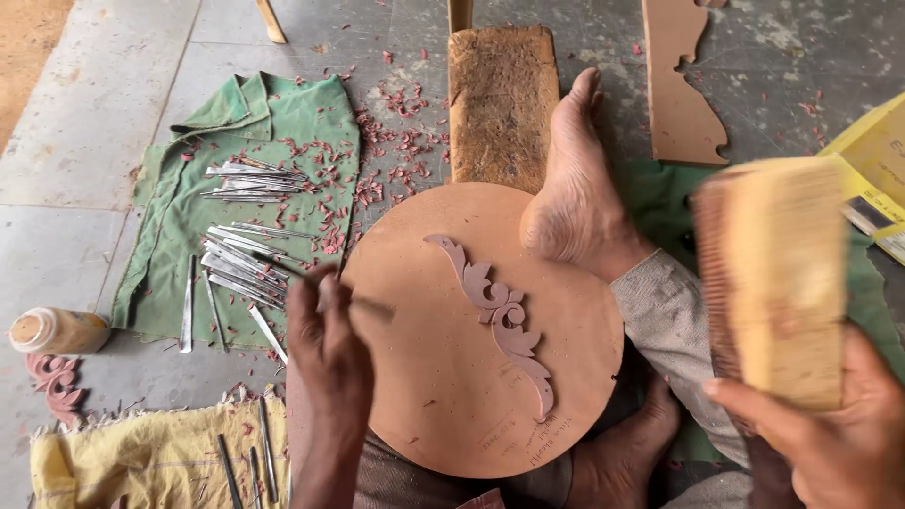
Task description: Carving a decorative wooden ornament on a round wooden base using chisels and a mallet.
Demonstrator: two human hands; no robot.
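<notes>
Gripping a thin metal chisel in the left hand, fingers curled tight round its shaft, tip resting at the left edge of a round wooden board. Clasping a blurred wooden mallet in the right hand, fingers wrapped about its lower end, raised well to the right of the board. Lying between the two hands, that board, propped on the lap and pinned at its upper right rim by a bare foot. Stuck across its middle, a carved scroll ornament, running slantwise from upper left to lower right, just right of the chisel tip but not touching it. Spread beyond the left hand, a green cloth carrying rows of spare chisels and reddish wood chips. Sitting further left, a small bottle with another carved scroll piece below it. Tucked under the left wrist, a yellow cloth with a few more tools. Standing past the board, above both hands, a rough wooden block; off toward the upper right, a cut board with a wavy edge.
</notes>
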